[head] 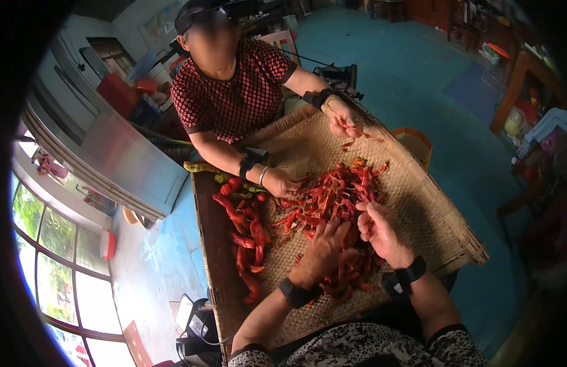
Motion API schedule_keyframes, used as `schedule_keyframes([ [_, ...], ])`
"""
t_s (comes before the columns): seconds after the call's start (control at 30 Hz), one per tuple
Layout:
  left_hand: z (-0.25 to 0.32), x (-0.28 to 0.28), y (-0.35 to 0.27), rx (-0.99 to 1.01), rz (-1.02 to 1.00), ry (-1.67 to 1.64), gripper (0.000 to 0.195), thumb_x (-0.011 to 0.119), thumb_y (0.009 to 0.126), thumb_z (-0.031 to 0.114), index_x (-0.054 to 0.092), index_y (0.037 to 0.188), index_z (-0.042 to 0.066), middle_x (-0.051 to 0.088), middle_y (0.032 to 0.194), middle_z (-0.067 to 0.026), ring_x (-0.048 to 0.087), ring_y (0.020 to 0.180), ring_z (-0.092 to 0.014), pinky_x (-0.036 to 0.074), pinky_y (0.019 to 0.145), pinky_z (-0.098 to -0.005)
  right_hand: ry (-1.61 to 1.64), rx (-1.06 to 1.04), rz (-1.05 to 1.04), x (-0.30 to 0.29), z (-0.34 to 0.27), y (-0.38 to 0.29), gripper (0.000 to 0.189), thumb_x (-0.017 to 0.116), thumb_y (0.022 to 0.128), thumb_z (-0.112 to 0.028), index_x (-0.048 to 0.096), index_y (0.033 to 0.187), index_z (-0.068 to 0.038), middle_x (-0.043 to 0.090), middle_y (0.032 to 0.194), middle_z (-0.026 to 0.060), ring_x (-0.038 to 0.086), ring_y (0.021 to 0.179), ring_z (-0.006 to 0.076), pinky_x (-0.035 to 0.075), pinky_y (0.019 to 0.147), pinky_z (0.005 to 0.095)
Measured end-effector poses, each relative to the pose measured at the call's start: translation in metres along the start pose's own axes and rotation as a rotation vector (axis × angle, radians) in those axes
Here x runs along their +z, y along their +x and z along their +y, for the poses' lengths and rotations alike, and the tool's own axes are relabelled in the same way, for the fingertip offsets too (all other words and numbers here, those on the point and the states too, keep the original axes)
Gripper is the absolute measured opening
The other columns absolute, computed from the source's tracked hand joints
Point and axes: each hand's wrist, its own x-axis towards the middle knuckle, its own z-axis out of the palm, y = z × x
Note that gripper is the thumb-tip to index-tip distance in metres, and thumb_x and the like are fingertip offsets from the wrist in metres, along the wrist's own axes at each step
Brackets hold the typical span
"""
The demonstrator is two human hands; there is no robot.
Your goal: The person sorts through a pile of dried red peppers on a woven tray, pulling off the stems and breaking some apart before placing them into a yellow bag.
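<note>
A pile of dried red chili peppers [338, 188] lies in the middle of a large woven bamboo tray [412, 206]. My left hand [322, 252] rests palm down on the near left part of the pile, its fingertips among the peppers; whether it grips one cannot be told. Just to the right, my right hand [379, 229] is raised at the pile's edge with fingers curled and the index finger and thumb close together; anything between them is too small to tell. Larger, fresher-looking red peppers [258, 231] lie along the tray's left side, with yellow-green peppers [200, 167] at the far left corner.
Across the tray a person [228, 91] in a patterned shirt has one hand at the pile's far left edge and the other raised with a thin dried pepper [368, 135]. A yellow-rimmed container [418, 137] stands beyond the tray's right edge. A black device [196, 325] is at the lower left.
</note>
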Motion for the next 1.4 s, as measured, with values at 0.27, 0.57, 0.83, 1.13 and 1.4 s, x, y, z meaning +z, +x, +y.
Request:
schedule_keyframes([
  [0.27, 0.021, 0.009, -0.023, -0.046, -0.093, -0.032, 0.053, 0.068, 0.078, 0.024, 0.049, 0.124, 0.007, 0.046, 0.126, -0.0162, 0.047, 0.111, -0.036, 0.042, 0.092, -0.0436, 0.016, -0.004, -0.037, 0.002, 0.009, 0.003, 0.031, 0.054, 0.093, -0.033, 0.06, 0.104, -0.004, 0.058, 0.071, 0.0017, 0.049, 0.057, 0.0087, 0.041, 0.049, 0.0225],
  [0.57, 0.028, 0.008, -0.054, 0.102, -0.072, 0.074, 0.074, 0.076, 0.067, 0.028, 0.044, 0.132, 0.014, 0.039, 0.133, -0.0168, 0.04, 0.119, -0.037, 0.041, 0.091, -0.0483, 0.029, -0.034, -0.069, -0.005, 0.009, 0.005, 0.03, 0.051, 0.095, -0.031, 0.058, 0.105, -0.003, 0.056, 0.07, 0.0003, 0.047, 0.057, 0.0078, 0.039, 0.048, 0.0224],
  [0.83, 0.015, 0.008, -0.006, 0.106, 0.032, 0.154, 0.039, 0.062, 0.078, 0.007, 0.051, 0.116, 0.006, 0.046, 0.122, -0.0158, 0.051, 0.097, -0.032, 0.048, 0.081, -0.04, 0.011, -0.053, -0.077, -0.006, 0.008, 0.004, 0.03, 0.051, 0.095, -0.031, 0.059, 0.104, -0.004, 0.058, 0.071, 0.0004, 0.048, 0.055, 0.0065, 0.04, 0.046, 0.0208],
  [1.13, -0.004, 0.004, 0.019, -0.326, 0.338, -0.622, 0.025, 0.054, 0.09, 0.003, 0.053, 0.115, 0.001, 0.063, 0.1, -0.0169, 0.063, 0.09, -0.024, 0.05, 0.072, -0.035, -0.089, -0.084, -0.037, 0.004, 0.001, 0.0, 0.037, 0.053, 0.092, -0.039, 0.059, 0.104, -0.005, 0.058, 0.071, 0.0007, 0.051, 0.057, 0.0065, 0.042, 0.048, 0.0209],
  [1.4, 0.016, -0.013, 0.026, -0.177, 0.231, -0.551, 0.043, 0.051, 0.088, -0.003, 0.047, 0.129, 0.009, 0.057, 0.119, -0.0199, 0.063, 0.095, -0.031, 0.052, 0.076, -0.0372, -0.393, -0.081, -0.079, 0.011, -0.004, -0.005, 0.048, 0.059, 0.086, -0.049, 0.056, 0.11, -0.007, 0.049, 0.087, -0.0008, 0.048, 0.077, 0.0069, 0.043, 0.061, 0.022],
])
